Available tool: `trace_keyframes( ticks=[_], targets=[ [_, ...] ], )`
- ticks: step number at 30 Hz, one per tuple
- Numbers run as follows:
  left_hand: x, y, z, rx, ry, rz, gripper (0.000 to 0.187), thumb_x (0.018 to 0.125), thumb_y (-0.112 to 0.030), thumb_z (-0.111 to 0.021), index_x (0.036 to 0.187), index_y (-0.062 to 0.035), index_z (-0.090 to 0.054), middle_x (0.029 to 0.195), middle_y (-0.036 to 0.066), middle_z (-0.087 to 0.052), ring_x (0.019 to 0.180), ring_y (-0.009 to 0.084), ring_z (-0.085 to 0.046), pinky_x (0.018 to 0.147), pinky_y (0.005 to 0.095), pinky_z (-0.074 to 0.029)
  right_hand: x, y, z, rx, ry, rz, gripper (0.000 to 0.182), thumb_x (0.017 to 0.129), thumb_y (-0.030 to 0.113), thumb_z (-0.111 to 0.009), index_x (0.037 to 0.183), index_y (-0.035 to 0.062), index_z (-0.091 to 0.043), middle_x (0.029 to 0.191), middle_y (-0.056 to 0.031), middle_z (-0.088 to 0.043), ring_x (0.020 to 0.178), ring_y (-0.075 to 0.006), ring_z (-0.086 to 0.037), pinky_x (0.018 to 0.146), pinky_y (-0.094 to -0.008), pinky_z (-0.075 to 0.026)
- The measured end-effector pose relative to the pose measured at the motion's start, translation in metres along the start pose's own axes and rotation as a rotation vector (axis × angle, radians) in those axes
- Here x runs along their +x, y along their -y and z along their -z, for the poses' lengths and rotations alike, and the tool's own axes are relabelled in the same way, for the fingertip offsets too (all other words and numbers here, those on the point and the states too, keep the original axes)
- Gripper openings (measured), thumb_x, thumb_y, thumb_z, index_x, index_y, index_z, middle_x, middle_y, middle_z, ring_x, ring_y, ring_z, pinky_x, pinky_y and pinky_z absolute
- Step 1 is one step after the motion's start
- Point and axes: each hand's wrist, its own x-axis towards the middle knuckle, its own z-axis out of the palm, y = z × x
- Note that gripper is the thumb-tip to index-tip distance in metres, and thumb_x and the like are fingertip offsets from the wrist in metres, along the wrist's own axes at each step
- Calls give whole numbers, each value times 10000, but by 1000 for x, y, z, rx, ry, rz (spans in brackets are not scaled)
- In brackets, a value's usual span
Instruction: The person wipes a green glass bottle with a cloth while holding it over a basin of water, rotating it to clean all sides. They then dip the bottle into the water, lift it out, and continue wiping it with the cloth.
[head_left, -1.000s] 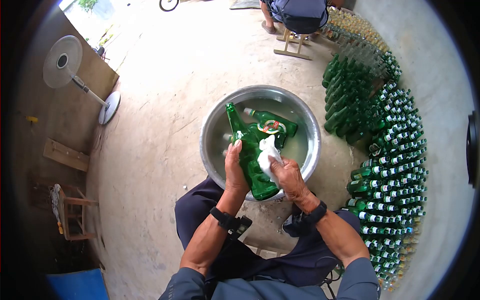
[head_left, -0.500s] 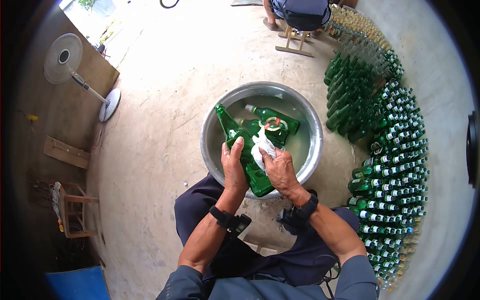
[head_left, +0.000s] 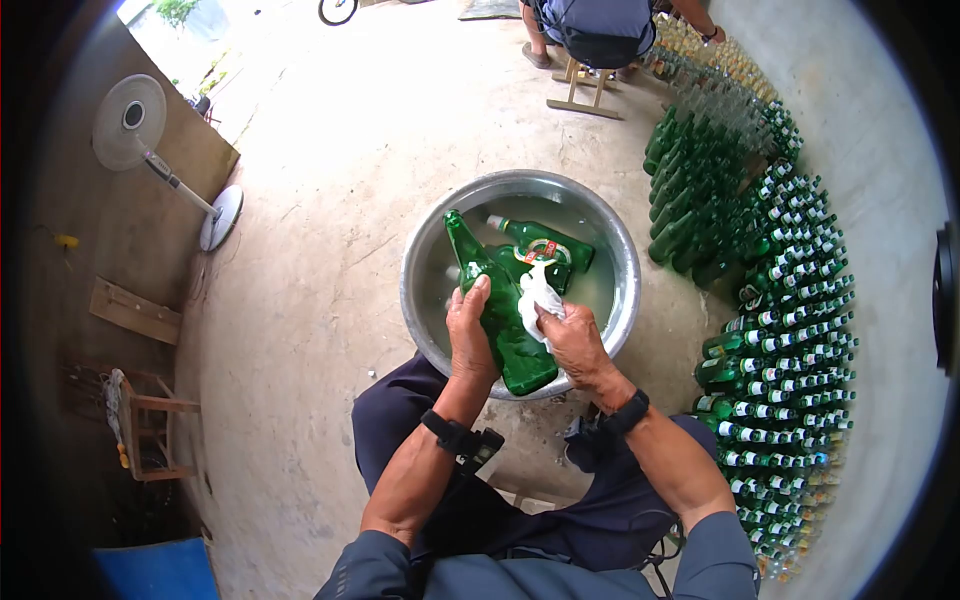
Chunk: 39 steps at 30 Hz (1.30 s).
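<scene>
My left hand (head_left: 470, 335) is wrapped around a green glass bottle (head_left: 515, 345), held at a slant over the near side of a metal basin (head_left: 625, 290). The bottle's neck points up and to the left, its base toward me. A bunched white cloth (head_left: 540, 302) is pinched in my right hand (head_left: 580, 345), right beside the bottle's body. Below, in cloudy water, lie labelled green bottles (head_left: 562, 240), one with its neck toward the left. The held bottle partly covers what is in the basin.
Many green bottles (head_left: 780, 345) stand in rows along the right wall, with clear ones (head_left: 715, 110) farther back. A person (head_left: 600, 35) sits on a wooden stool (head_left: 585, 105) ahead. On the left are a standing fan (head_left: 130, 115) and a small wooden chair (head_left: 150, 405).
My right hand and the cloth have shifted slightly right, off the bottle's front. The held bottle has turned a little more upright in view. The seated person's arm now reaches toward the far bottles.
</scene>
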Motion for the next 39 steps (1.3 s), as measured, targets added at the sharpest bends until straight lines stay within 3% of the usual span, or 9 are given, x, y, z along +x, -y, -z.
trace_keyframes(
  ticks=[5, 10, 14, 23, 26, 30, 31, 34, 39],
  targets=[
    [-9, -24, -13, -142, 12, 114, 344, 980, -420, -578, 1104, -108, -654, 986, 76, -703, 866, 231, -683, 795, 378, -564, -10, 2, 22, 396, 338, -60, 340, 994, 120, -655, 1293, -39, -631, 1132, -11, -699, 983, -70, -619, 883, -254, -509],
    [-6, -20, -2, -170, 35, 113, 362, 983, -430, -575, 1115, -100, -644, 976, 112, -707, 869, 239, -688, 796, 391, -568, -19, 39, 26, 14, 485, 40, 713, 924, 240, -774, 1495, -46, -457, 1330, -122, -655, 1195, -160, -601, 1070, -304, -449],
    [0, -14, 9, -124, 7, 65, 311, 963, -340, -637, 1099, -62, -608, 979, 75, -670, 857, 192, -672, 790, 349, -562, -18, 30, 13, -176, 421, 206, 849, 895, 303, -812, 1542, -32, -377, 1335, -182, -649, 1235, -180, -587, 1084, -327, -451],
    [-2, -10, 9, 11, -83, -84, 308, 964, -304, -643, 1132, -53, -585, 1001, 48, -647, 891, 141, -634, 812, 303, -518, -19, 21, -17, 48, 276, 131, 573, 978, 141, -714, 1464, -47, -476, 1266, -109, -685, 1104, -126, -630, 974, -290, -519],
    [-4, -7, 7, 13, -105, -68, 322, 968, -313, -651, 1151, -55, -590, 1029, 53, -658, 919, 150, -635, 835, 308, -514, -15, 15, -23, -39, 135, 105, 335, 986, 214, -713, 1217, -26, -677, 1004, -75, -760, 873, -100, -661, 806, -311, -554],
    [-8, -3, 1, 85, -80, -114, 355, 967, -317, -678, 1172, -45, -581, 1061, 48, -640, 924, 130, -613, 839, 303, -508, 0, 6, -25, -167, -89, 133, 356, 992, 312, -701, 1022, -41, -733, 784, -93, -739, 744, -111, -654, 703, -324, -526],
    [-8, 1, 0, 143, -99, -155, 353, 960, -296, -696, 1178, -45, -575, 1072, 46, -629, 913, 118, -604, 832, 299, -506, 5, 6, -20, -236, -76, 66, 416, 1029, 330, -656, 941, -74, -708, 729, -15, -671, 707, -85, -560, 647, -311, -482],
    [-5, 2, -2, 100, -107, -100, 315, 957, -270, -700, 1158, -56, -586, 1032, 31, -632, 900, 111, -601, 822, 284, -500, 8, 3, -12, -179, -39, 63, 388, 1012, 341, -673, 1017, -42, -732, 794, -73, -728, 717, -97, -614, 664, -325, -504],
    [-2, -2, -2, -10, -40, 36, 238, 969, -263, -661, 1103, -72, -612, 965, 22, -651, 856, 132, -643, 769, 294, -532, -5, 2, 4, 217, 125, -194, 361, 1019, 351, -665, 1065, -2, -725, 878, 37, -683, 776, -44, -575, 695, -250, -472]
  ],
)
